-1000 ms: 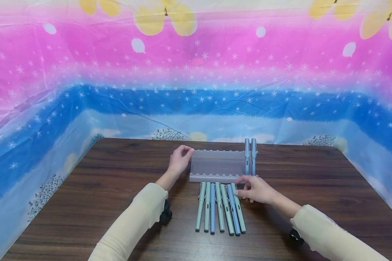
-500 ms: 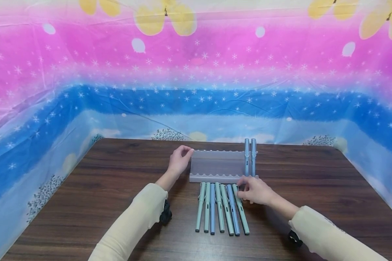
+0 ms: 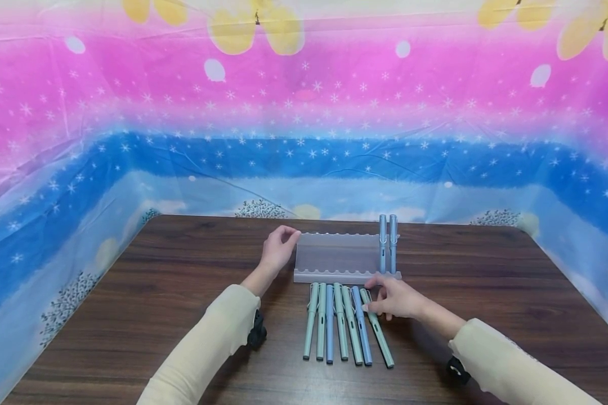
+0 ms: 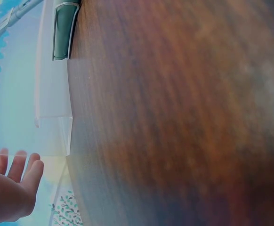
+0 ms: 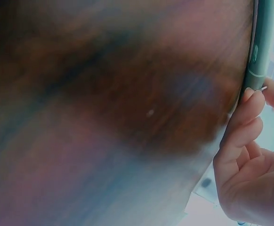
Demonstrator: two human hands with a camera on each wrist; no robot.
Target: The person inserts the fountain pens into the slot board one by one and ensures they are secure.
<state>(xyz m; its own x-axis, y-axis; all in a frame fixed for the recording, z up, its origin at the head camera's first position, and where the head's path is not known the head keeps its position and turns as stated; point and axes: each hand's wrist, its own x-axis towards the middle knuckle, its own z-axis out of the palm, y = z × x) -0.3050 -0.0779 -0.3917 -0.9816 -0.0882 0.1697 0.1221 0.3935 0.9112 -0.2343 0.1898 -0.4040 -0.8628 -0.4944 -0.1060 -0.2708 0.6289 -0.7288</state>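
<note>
From the head view, a frosted pen rack (image 3: 340, 257) is seen on the dark wooden table (image 3: 182, 270), steadied at its far left corner by the left hand (image 3: 280, 247), whose fingers are curled over the edge. 2 blue pens (image 3: 388, 242) are stood in the rightmost slots. In front of the rack 7 pens are laid side by side. The rightmost, a green pen (image 3: 377, 329), is splayed away from the row, its cap end pinched by the right hand (image 3: 396, 297), judged so that it can be singled out from its neighbours.

From the left wrist view, the rack's pale end (image 4: 52, 94) is shown beside the table, with the fingers (image 4: 21, 172) at its corner; contact is hidden here.

From the right wrist view, the green pen (image 5: 264, 44) is seen held near its clip by the fingertips (image 5: 250, 101); the rest is blurred.
</note>
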